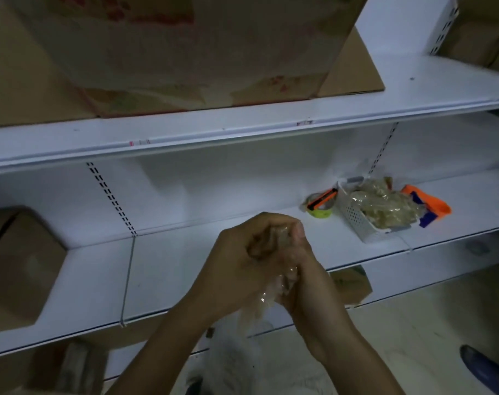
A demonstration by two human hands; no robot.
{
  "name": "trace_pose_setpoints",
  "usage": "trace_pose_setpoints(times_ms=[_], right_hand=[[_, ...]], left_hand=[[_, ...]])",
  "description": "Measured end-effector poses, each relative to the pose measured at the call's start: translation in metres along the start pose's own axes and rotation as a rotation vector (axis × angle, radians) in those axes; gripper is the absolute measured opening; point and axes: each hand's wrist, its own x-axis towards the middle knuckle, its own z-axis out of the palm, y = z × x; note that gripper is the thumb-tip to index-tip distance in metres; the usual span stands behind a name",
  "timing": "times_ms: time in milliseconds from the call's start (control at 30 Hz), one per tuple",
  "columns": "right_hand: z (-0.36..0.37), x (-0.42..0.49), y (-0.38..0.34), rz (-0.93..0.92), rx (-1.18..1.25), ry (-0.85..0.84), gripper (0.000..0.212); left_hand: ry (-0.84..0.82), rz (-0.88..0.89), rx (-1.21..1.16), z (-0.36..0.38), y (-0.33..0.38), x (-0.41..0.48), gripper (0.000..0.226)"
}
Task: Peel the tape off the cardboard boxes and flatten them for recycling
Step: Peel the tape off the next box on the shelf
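Both my hands meet in front of the middle shelf, squeezing a wad of clear peeled tape point(271, 292). My left hand point(242, 258) curls over the top of the wad, and my right hand point(305, 277) grips it from the right and below. A loose strip of the tape hangs down between my wrists. A large cardboard box point(185, 52) with red print stands on the top shelf, one flap lying flat to its right. Another brown cardboard box point(17, 269) sits on the middle shelf at the far left.
On the white middle shelf point(168, 269) at the right stand a white perforated basket point(353, 218) full of crumpled tape, a tape roll with an orange cutter point(321, 205), and an orange and blue object point(427, 206). More cardboard point(352, 283) lies below. A dark shoe point(484, 369) is at the lower right.
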Motion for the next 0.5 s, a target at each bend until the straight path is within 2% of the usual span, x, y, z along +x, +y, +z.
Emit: trace_pose_setpoints(times_ms=[100,233,300,367,433,500], right_hand=[[-0.001,-0.001,-0.012,0.027,0.069,-0.013,0.044],[-0.011,-0.001,-0.016,0.052,0.194,-0.042,0.057],[-0.03,-0.001,-0.015,0.033,0.218,0.053,0.063],[-0.053,-0.004,-0.013,-0.098,0.048,0.243,0.08],[-0.069,-0.009,-0.015,-0.338,-0.226,0.378,0.099],[-0.078,-0.012,-0.019,-0.537,-0.449,0.402,0.096]], left_hand=[[0.09,0.043,-0.165,0.002,-0.001,0.012,0.025],[0.306,-0.045,-0.442,0.008,0.005,0.036,0.009],[0.432,-0.046,-0.573,0.007,0.007,0.055,0.008],[0.494,-0.028,-0.619,0.009,0.011,0.073,0.019],[0.505,-0.039,-0.597,0.023,0.013,0.082,0.016],[0.448,-0.088,-0.597,0.047,0.009,0.086,0.017]])
